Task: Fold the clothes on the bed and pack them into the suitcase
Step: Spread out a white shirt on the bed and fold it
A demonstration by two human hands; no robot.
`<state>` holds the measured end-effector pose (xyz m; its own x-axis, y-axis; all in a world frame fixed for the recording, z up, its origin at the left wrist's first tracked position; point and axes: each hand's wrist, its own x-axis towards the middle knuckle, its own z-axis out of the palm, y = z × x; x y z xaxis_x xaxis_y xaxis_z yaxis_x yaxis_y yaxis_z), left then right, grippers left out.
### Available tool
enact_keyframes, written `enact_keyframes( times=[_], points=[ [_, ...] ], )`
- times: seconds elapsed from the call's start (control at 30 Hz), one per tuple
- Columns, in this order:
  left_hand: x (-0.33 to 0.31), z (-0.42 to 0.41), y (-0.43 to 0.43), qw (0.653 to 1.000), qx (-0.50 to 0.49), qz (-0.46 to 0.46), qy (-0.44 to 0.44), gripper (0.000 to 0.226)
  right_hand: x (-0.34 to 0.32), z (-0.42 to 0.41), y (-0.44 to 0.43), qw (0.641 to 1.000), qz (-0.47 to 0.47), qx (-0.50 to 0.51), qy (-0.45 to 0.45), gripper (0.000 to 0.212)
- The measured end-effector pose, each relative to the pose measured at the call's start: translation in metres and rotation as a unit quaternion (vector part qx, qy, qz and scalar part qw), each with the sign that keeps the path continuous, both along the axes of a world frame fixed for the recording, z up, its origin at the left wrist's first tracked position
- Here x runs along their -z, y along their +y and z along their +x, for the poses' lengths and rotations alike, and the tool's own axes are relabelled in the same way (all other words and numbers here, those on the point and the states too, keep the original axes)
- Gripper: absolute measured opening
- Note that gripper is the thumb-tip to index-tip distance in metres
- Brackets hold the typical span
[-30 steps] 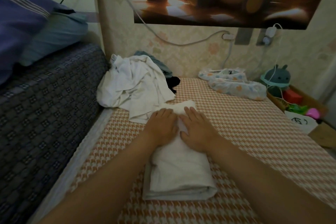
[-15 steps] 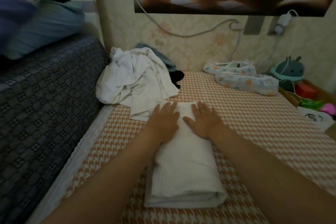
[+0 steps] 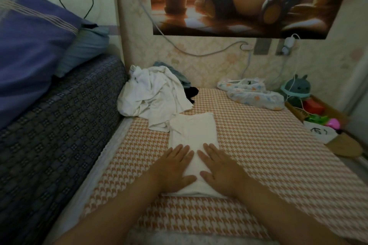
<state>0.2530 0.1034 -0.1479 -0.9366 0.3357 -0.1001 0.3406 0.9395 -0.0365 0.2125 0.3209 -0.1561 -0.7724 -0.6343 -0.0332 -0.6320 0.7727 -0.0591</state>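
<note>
The folded white garment (image 3: 194,135) lies on the bed (image 3: 268,155), a little below the middle of our view. It is a long, narrow rectangle with its length running from six o'clock to twelve o'clock. Its layers are stacked flat; the far end is squared off, and a soft diagonal crease crosses the upper left part. The near edge shows as a thick, rounded fold. The cloth looks plain and unprinted against the bed's orange-and-white houndstooth cover.

We see both hands palm-down on the near half of this garment. The left hand (image 3: 176,167) rests on its nine o'clock side, fingers straight and slightly spread, pointing toward twelve o'clock. The outer edge of this hand reaches the garment's left border. The right hand (image 3: 219,167) lies on the three o'clock side in the same flat way, fingers extended and a little apart. The thumbs point inward toward each other, with a strip of white cloth showing between them. Neither hand curls around or pinches anything; both simply press flat on the fabric.

At about eleven o'clock from the folded garment sits a pile of loose white clothes (image 3: 153,95), crumpled, and one hanging flap touches the garment's far left corner. Behind that pile we make out a blue-grey garment (image 3: 179,77) and a dark garment (image 3: 191,92) against the wall. At about one o'clock, well apart, lie two floral-print fabric pieces (image 3: 253,93).
</note>
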Motion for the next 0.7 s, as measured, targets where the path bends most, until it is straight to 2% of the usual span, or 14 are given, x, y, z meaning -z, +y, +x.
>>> enact_keyframes(
  times=[0.1,0.2,0.27,0.37,0.43,0.6,0.63,0.7],
  points=[
    [-0.007,0.021,-0.001,1.000,0.001,0.013,-0.022,0.088,-0.003,0.022,0.007,1.000,0.000,-0.024,0.003,0.094],
    [-0.011,0.039,-0.009,0.998,0.026,0.002,-0.048,0.099,-0.016,0.036,0.015,0.999,0.005,-0.041,-0.035,0.084],
    [-0.014,0.045,-0.018,0.998,0.053,-0.013,-0.037,0.099,-0.028,0.039,0.023,0.997,0.020,-0.060,-0.046,0.087],
    [-0.021,0.044,-0.027,0.996,0.081,-0.032,-0.002,0.085,-0.040,0.040,0.029,0.993,0.070,-0.074,-0.058,0.094],
    [-0.023,0.042,-0.024,0.995,0.086,-0.043,0.015,0.081,-0.036,0.039,0.027,0.994,0.062,-0.082,-0.033,0.089],
    [-0.017,0.040,-0.012,0.994,0.090,0.009,0.064,0.079,-0.022,0.033,0.014,0.990,0.016,-0.111,0.082,0.074],
    [-0.012,0.035,-0.016,0.992,0.090,0.030,0.082,0.076,-0.018,0.031,0.011,0.989,0.016,-0.101,0.106,0.072],
    [-0.014,0.031,-0.021,0.989,0.070,0.115,0.058,0.060,-0.011,0.028,0.005,0.987,0.016,-0.080,0.140,0.065]
  ],
)
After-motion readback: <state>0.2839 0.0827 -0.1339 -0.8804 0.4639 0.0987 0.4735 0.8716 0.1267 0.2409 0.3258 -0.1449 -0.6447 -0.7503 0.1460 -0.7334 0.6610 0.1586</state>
